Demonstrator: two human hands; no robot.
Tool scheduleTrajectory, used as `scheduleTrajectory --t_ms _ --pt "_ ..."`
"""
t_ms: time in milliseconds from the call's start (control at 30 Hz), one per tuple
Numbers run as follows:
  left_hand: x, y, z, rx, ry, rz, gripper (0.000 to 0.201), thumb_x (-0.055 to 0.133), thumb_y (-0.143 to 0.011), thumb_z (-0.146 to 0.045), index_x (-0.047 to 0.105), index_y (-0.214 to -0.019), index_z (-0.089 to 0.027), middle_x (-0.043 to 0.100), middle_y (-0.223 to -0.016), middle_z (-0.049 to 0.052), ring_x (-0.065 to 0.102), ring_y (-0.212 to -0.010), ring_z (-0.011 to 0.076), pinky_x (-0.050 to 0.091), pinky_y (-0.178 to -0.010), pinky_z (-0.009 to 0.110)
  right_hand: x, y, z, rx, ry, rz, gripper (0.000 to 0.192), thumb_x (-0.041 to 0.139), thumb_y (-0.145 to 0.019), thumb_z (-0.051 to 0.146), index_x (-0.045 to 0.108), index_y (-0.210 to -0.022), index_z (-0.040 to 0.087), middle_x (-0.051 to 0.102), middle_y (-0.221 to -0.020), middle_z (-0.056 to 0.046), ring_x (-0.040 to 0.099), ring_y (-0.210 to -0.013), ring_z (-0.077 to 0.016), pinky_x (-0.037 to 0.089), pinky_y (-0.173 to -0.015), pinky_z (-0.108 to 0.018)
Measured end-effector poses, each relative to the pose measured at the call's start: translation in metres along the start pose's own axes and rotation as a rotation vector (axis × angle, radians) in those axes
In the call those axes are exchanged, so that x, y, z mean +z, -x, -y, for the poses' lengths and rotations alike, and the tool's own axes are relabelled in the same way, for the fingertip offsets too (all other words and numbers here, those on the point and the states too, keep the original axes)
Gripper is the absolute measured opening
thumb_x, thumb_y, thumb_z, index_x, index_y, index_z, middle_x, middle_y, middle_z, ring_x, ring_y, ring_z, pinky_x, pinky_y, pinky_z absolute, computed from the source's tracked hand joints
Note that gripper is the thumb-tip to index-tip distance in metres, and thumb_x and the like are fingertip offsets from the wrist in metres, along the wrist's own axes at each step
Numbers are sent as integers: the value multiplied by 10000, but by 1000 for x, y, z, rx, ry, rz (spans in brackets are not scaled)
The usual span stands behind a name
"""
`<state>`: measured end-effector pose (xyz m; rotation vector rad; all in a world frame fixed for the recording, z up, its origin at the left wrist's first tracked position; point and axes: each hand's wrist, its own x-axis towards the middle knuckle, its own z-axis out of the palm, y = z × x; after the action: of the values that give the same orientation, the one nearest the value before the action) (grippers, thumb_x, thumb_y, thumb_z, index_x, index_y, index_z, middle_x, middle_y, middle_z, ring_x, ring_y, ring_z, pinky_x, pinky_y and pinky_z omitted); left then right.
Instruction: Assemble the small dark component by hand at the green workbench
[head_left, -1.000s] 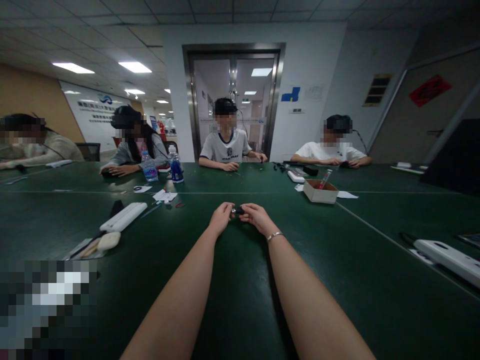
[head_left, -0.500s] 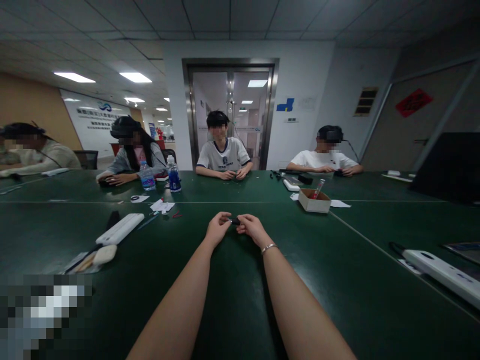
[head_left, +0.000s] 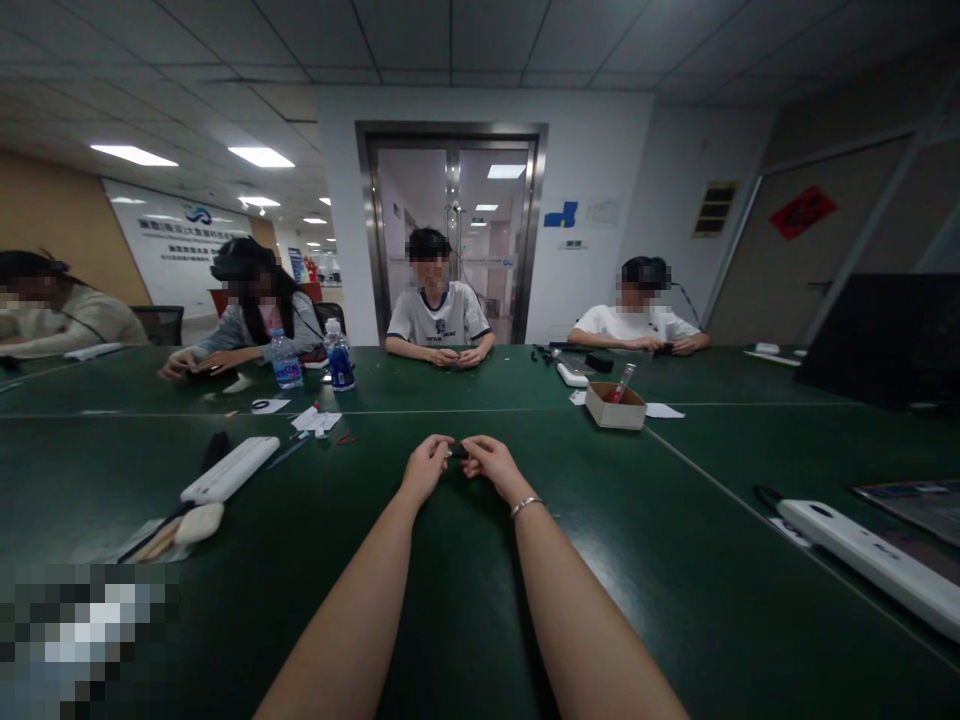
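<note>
**Dark little part pinched between two hands over a green table**

Green, glossy tabletop (head_left: 480,600) fills the lower half of the frame. At its centre both bare forearms reach forward and the hands meet. The left hand (head_left: 424,467) and the right hand (head_left: 491,465) — the right wearing a thin silver bracelet (head_left: 526,505) at the wrist — each close their fingertips on a small dark object (head_left: 456,452), held between them just above the table; its shape is too small to make out.

At left lies a long white plastic bar (head_left: 229,470). Right of centre, farther back, stands a small open cardboard box (head_left: 615,406). A second long white bar (head_left: 870,562) lies at lower right. Four people sit along the far edge — two blue-capped water bottles (head_left: 285,360) stand before one of them.
</note>
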<state>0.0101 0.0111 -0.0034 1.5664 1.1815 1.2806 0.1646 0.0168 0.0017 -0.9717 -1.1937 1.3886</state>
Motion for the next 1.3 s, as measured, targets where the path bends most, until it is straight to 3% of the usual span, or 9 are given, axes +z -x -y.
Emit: scheduleTrajectory --t_ms 200,367,500,633,800,933,1100,1300 --pt "0 1 -5 -30 37 -1 301 483 -756 -310 598 -986 -153 541 -702 -2 474 -552 95 370 -513 208 -2 3 0 -11 -26 -5 162 650 -806 256 598 -862 113 619 -566 -20 597 -456 -100 504 -434 -177" --pt "-1 1 -4 -14 7 24 299 436 -796 -335 611 -960 -157 505 -591 -20 457 -506 98 366 -503 212 -1 6 2 -8 -35 -11 145 667 -789 223 604 -858 111 631 -596 -24 599 -463 -98 508 -440 -180" --pt "0 3 -5 2 13 20 289 473 -773 -306 605 -988 -164 544 -692 -6 468 -529 88 380 -510 208 0 7 3 -3 -34 -24 108 642 -803 187 601 -868 112 634 -603 -21 595 -454 -94 500 -430 -171" --pt "0 3 -4 21 13 48 303 437 -810 -339 601 -988 -156 496 -577 -26 455 -501 95 359 -492 206 -1 7 1 -16 -34 -9 130 653 -792 189 601 -880 109 648 -642 -30 603 -469 -93 505 -441 -172" --pt "-1 1 0 21 31 43 281 462 -779 -288 603 -991 -170 548 -657 -17 464 -501 83 371 -507 208 -1 8 2 -21 -50 -12 163 685 -765 211 607 -871 114 644 -650 -27 598 -469 -89 503 -440 -171" --pt "-1 1 1 4 -9 54 329 408 -826 -385 606 -980 -172 491 -533 -33 453 -473 102 357 -489 212 -1 8 2 -15 -41 -5 131 671 -772 186 611 -865 117 644 -656 -26 595 -469 -85 504 -444 -170" --pt "-1 3 -1 -9 -59 18 290 425 -808 -340 612 -978 -196 563 -690 -11 482 -529 97 380 -525 217 -1 6 1 -13 -35 -3 157 688 -753 188 619 -879 125 639 -658 -19 597 -480 -86 505 -450 -171" --pt "-4 6 -3 19 -184 22 376 362 -862 -449 623 -975 -202 505 -560 -30 463 -502 116 339 -505 226 -3 9 4 -20 -32 55 229 703 -686 112 632 -904 125 638 -696 -19 617 -541 -91 518 -508 -176"
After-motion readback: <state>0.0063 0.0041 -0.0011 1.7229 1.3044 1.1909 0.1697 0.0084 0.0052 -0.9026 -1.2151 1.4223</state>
